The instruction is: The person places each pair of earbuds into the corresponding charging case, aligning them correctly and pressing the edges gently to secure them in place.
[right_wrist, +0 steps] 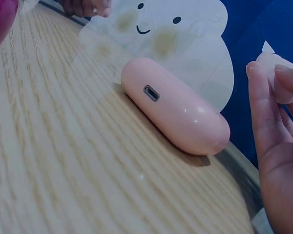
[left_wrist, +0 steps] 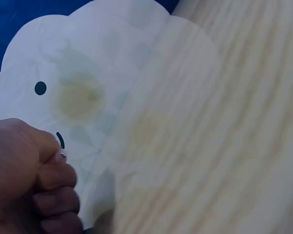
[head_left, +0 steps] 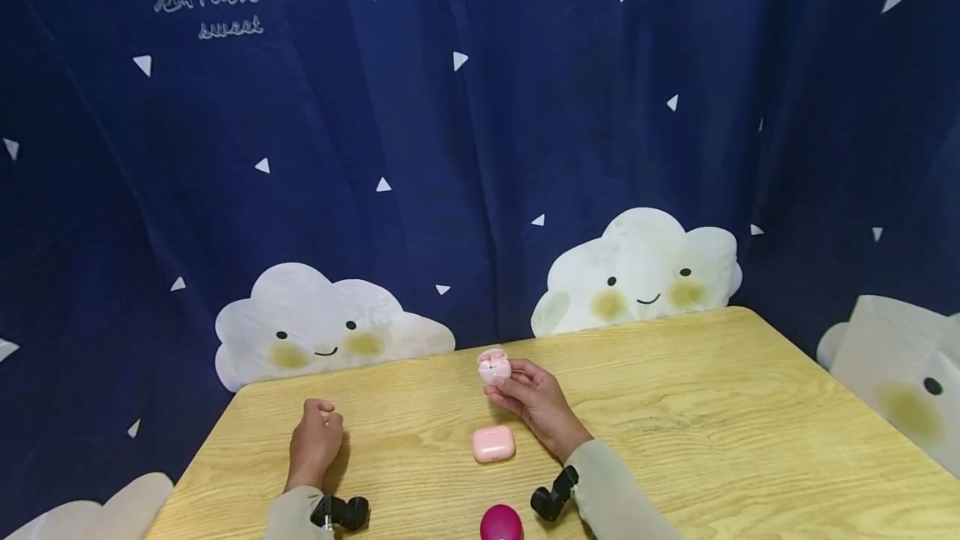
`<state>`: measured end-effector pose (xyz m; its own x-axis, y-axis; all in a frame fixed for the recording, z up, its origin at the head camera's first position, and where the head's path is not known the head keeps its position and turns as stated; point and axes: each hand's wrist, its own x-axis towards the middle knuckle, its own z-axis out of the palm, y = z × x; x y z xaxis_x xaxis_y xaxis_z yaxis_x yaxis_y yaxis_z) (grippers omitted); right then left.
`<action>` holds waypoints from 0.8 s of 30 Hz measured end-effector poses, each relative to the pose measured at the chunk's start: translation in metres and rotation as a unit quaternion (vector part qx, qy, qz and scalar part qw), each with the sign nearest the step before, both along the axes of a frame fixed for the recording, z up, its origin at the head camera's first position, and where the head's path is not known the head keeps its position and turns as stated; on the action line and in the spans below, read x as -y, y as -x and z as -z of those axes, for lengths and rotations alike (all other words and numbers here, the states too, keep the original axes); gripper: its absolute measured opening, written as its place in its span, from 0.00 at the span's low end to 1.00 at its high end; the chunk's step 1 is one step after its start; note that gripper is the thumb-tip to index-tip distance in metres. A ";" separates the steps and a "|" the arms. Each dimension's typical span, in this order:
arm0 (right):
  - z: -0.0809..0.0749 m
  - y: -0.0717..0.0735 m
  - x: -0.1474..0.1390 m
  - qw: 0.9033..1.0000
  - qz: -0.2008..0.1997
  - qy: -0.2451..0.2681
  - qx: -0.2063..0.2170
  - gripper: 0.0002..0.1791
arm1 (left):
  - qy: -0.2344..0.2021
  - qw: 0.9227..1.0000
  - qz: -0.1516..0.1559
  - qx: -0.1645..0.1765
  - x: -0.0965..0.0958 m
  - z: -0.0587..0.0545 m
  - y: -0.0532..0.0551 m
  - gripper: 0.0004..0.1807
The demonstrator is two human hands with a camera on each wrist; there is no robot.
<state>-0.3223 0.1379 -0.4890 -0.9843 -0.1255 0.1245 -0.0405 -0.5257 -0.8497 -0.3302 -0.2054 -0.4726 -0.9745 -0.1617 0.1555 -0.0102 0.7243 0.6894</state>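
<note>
My right hand (head_left: pixel 542 408) grips a small rounded pink earbud case (head_left: pixel 494 370) by its side, above the far part of the table. Its lid is raised; I cannot tell what sits in its slots. In the right wrist view only part of this case shows, between thumb and fingers. Nearer me lies a second, closed pink earbud case (head_left: pixel 493 444), with a charging port (right_wrist: pixel 152 93) on its underside edge. Off to the left, my left hand (head_left: pixel 316 442) is curled, pinching what looks like an earbud (left_wrist: pixel 62 155); just a pale, shiny tip shows.
A magenta rounded object (head_left: pixel 501 522) sits at the near edge of the view, between the wrists. The wooden table (head_left: pixel 712 423) reaches back to a dark blue curtain (head_left: pixel 420 132) with white clouds. Black devices (head_left: pixel 553 494) are strapped to both wrists.
</note>
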 end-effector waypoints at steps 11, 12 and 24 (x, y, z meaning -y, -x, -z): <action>0.001 0.000 0.001 1.000 0.001 -0.001 0.010 0.22 | -0.034 0.999 0.028 0.015 -0.004 -0.005 -0.002 0.11; 0.001 0.000 0.001 1.000 0.000 0.000 0.011 0.22 | -0.047 0.998 0.026 0.016 -0.004 -0.005 -0.002 0.12; 0.003 0.003 0.001 1.000 0.003 -0.004 0.006 0.21 | -0.145 0.987 0.039 -0.057 -0.040 -0.026 0.001 0.06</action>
